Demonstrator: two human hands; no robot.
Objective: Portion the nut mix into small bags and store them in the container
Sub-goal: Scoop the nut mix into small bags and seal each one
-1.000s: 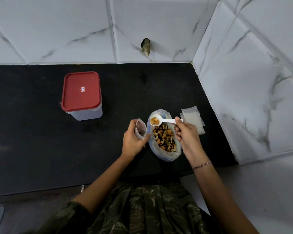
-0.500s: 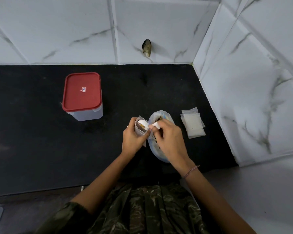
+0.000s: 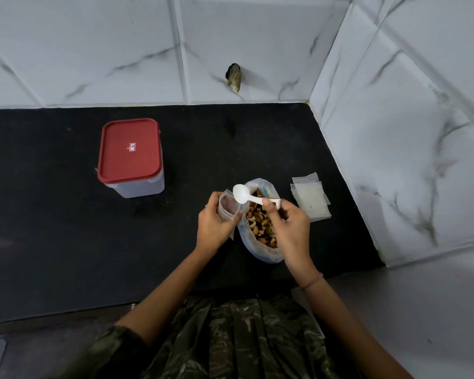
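Observation:
On the black counter (image 3: 66,242) an open plastic bag of nut mix (image 3: 260,225) lies in front of me. My left hand (image 3: 215,222) grips a small clear bag (image 3: 228,206) upright, its mouth open, just left of the nut bag. My right hand (image 3: 288,228) pinches the handle of a white plastic spoon (image 3: 242,193). The spoon's bowl sits over the small bag's mouth, its back turned up. The container (image 3: 132,157), clear with a red lid on, stands to the far left.
A stack of empty small bags (image 3: 311,198) lies right of the nut bag, close to the marble side wall (image 3: 408,160). The tiled back wall carries a small dark fixture (image 3: 233,76). The counter's front edge runs just below my wrists.
A second ago the spoon held nuts over the big bag. It swung left to the small bag and tipped; now its bowl shows no nuts and my right hand has drawn back right.

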